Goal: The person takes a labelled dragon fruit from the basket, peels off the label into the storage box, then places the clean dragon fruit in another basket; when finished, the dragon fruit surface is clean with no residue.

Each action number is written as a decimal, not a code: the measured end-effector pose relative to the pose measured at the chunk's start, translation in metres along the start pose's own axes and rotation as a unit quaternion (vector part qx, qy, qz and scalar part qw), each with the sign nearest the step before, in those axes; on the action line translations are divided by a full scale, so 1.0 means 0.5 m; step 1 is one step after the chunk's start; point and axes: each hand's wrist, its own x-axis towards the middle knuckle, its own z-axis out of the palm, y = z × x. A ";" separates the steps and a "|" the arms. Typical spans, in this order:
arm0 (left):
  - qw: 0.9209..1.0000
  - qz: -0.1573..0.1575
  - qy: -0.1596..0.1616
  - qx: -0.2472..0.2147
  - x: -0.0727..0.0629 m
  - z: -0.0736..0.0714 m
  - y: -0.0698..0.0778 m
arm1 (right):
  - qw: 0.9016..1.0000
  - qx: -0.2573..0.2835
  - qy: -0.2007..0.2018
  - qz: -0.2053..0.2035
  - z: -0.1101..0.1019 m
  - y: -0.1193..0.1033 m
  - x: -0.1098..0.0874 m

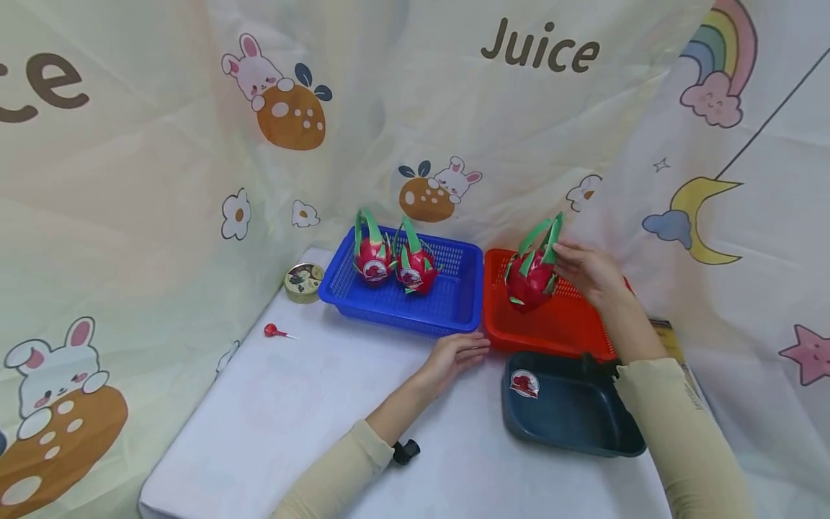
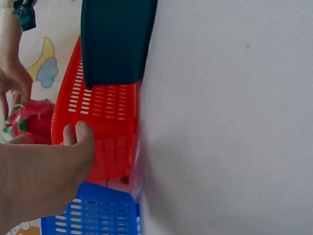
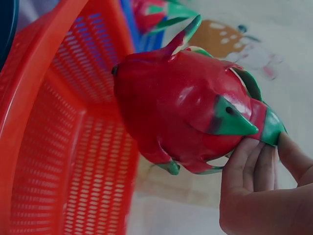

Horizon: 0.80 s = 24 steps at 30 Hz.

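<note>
My right hand [image 1: 586, 270] pinches a green-tipped leaf of a red dragon fruit [image 1: 532, 277], holding it over the red basket [image 1: 547, 335]. In the right wrist view the dragon fruit [image 3: 181, 103] lies sideways, with thumb and fingertips [image 3: 288, 152] on its leaf. My left hand [image 1: 454, 353] holds nothing; its fingers are extended near the front corners of the red and blue baskets. Two more dragon fruits, one [image 1: 374, 259] beside the other [image 1: 415, 268], stand in the blue basket [image 1: 350, 306], each bearing a round sticker.
A dark teal tray [image 1: 570, 443] with a round sticker sits in front of the red basket. Left of the blue basket are a round tin [image 1: 303, 282] and a small red-handled tool [image 1: 272, 330]. Printed cloth hangs behind and along the sides of the white table [image 1: 259, 418].
</note>
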 end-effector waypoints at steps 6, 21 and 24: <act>0.997 -0.016 -0.005 -0.069 0.011 0.005 -0.005 | 1.000 0.002 0.007 0.015 -0.019 0.017 0.054; 0.978 -0.032 -0.011 -0.204 0.024 0.013 -0.009 | 0.994 -0.095 0.039 0.046 -0.029 0.077 0.141; 0.973 -0.037 -0.010 -0.227 0.026 0.012 -0.012 | 0.992 -0.108 0.040 0.047 -0.026 0.088 0.150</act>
